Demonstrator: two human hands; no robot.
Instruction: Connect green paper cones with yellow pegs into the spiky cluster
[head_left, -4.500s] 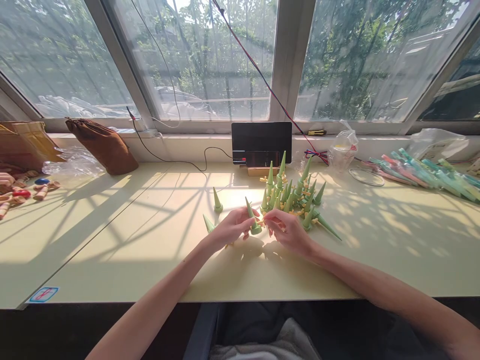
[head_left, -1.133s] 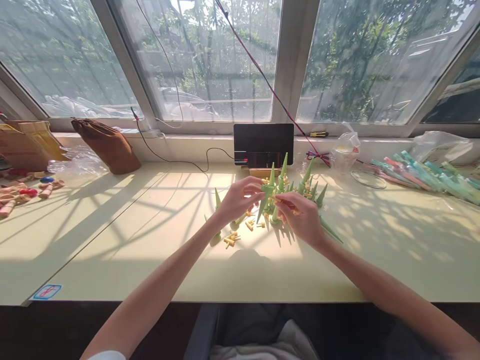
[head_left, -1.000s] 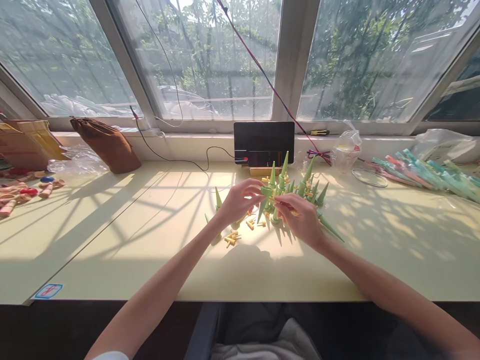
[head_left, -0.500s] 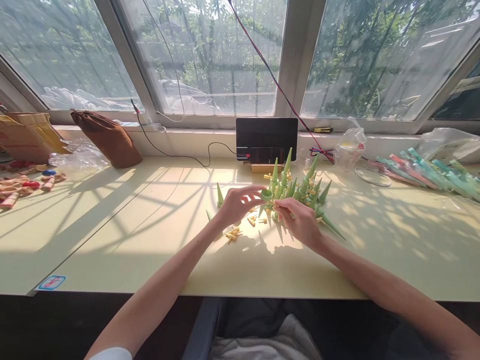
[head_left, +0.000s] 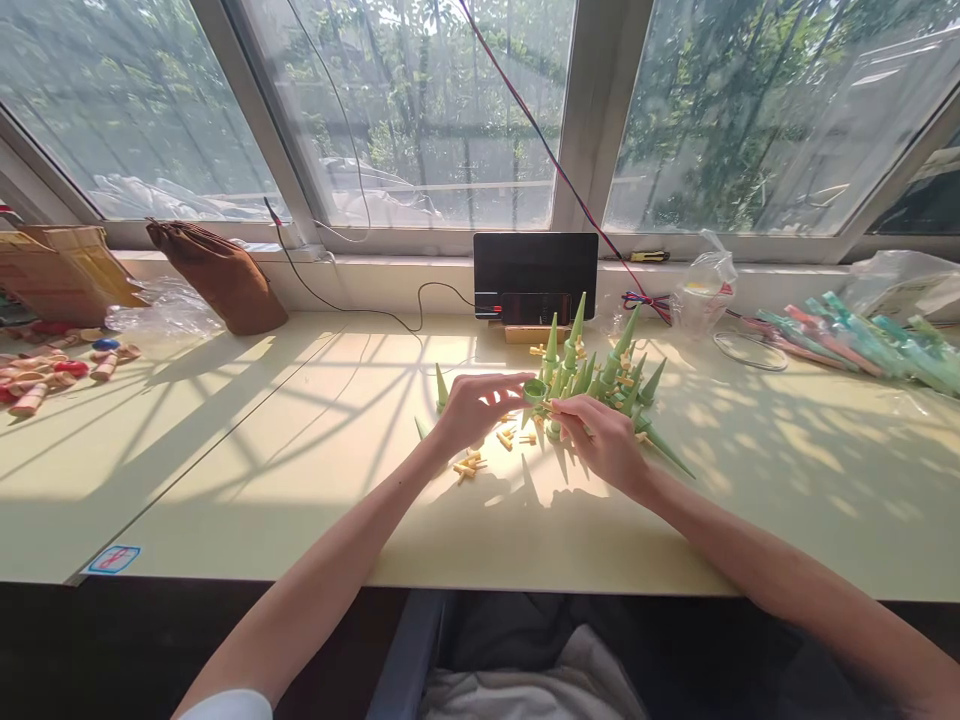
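Above the table, my left hand (head_left: 480, 402) is closed with fingertips and thumb on a green hollow cone-like piece (head_left: 534, 391), its round open end showing. Close to that opening, my right hand (head_left: 604, 432) pinches a small yellow peg (head_left: 553, 405), mostly hidden by the fingers. Behind and beside my right hand stand several pointed green cones (head_left: 576, 330) with small yellow pieces on them; some cones lie tilted. Loose yellow pegs (head_left: 468, 467) are scattered below my left hand. Another green cone (head_left: 441, 386) stands to its left, partly hidden.
At the back stand a black tablet (head_left: 534, 258) and a phone on a wooden stand (head_left: 534, 334). A brown drawstring pouch (head_left: 217, 277) and wooden toy pieces (head_left: 45, 382) are at the left. Wrapped coloured sticks (head_left: 870, 335) and a plastic bag (head_left: 705, 284) lie right.
The view has shifted slightly. Both hands keep nearly the same place, and a little more of the green piece's open end shows.
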